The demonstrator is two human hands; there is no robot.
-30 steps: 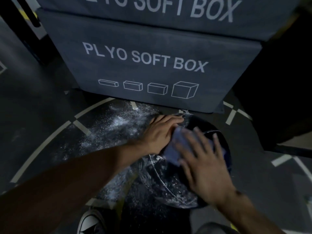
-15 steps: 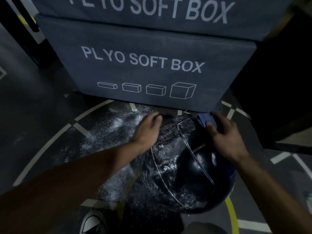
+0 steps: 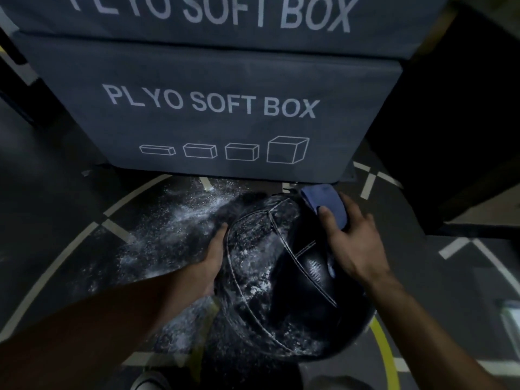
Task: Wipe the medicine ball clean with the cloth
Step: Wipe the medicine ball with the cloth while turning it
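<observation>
A black medicine ball [image 3: 284,294] with white seams lies on the dark floor in front of me. White powder covers its left half; the right half looks dark and glossy. My right hand [image 3: 351,243] holds a blue cloth [image 3: 326,204] against the ball's far upper right, thumb on top of the cloth. My left hand [image 3: 213,254] lies flat against the ball's left side, fingers pointing away from me.
Two stacked grey "PLYO SOFT BOX" blocks [image 3: 213,108] stand right behind the ball. White powder [image 3: 174,229] is scattered on the floor to the left. Painted lines cross the floor, a yellow one [image 3: 385,353] at the right. A shoe tip [image 3: 149,381] shows at the bottom.
My right hand has carried the cloth from the ball's top to its far right edge. My left hand slid from the top down the ball's left side. The view moved closer.
</observation>
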